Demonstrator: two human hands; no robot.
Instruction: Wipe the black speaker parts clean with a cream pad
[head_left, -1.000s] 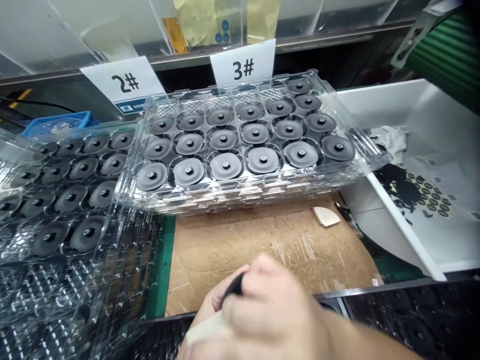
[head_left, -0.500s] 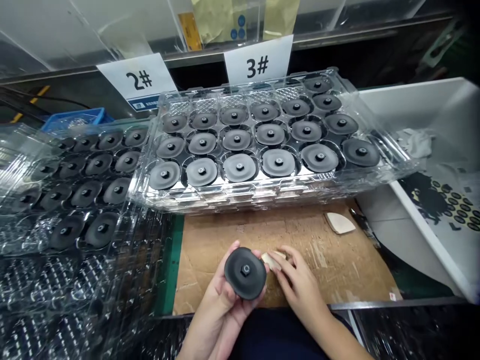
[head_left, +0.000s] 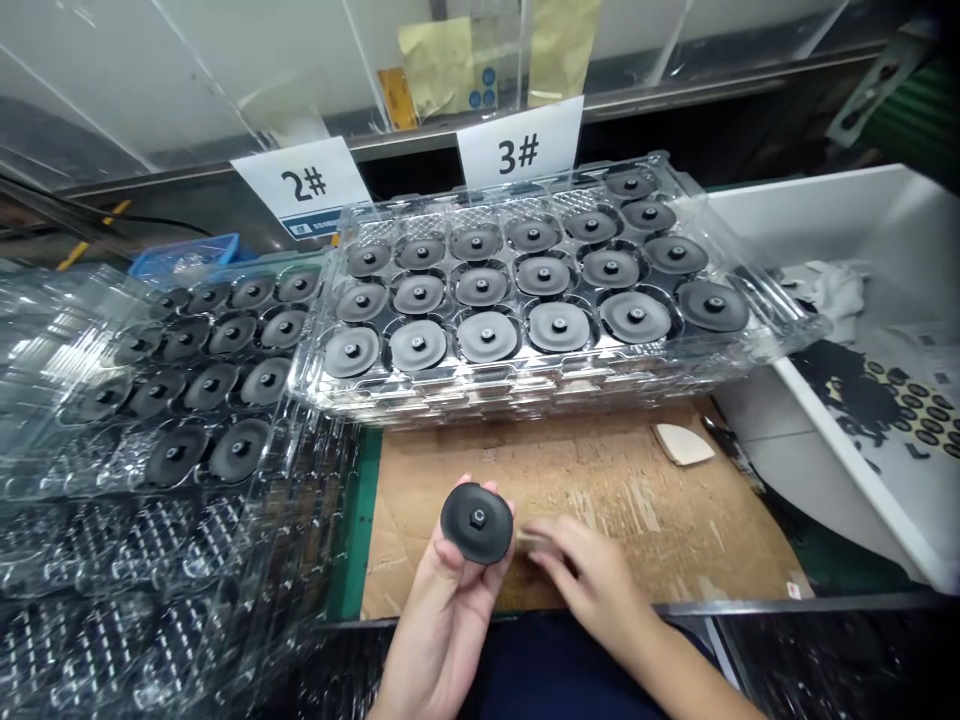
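Well, the black disc (head_left: 477, 523) is gripped by the left hand's (head_left: 442, 625) fingers, palm turned up, above the cardboard (head_left: 697, 520). A loose hold could let it slip and knock the clear tray (head_left: 480, 395) just ahead. The right hand (head_left: 592, 590) lies low beside it, fingers curled; blur hides whether they pinch a pale scrap (head_left: 532, 537).
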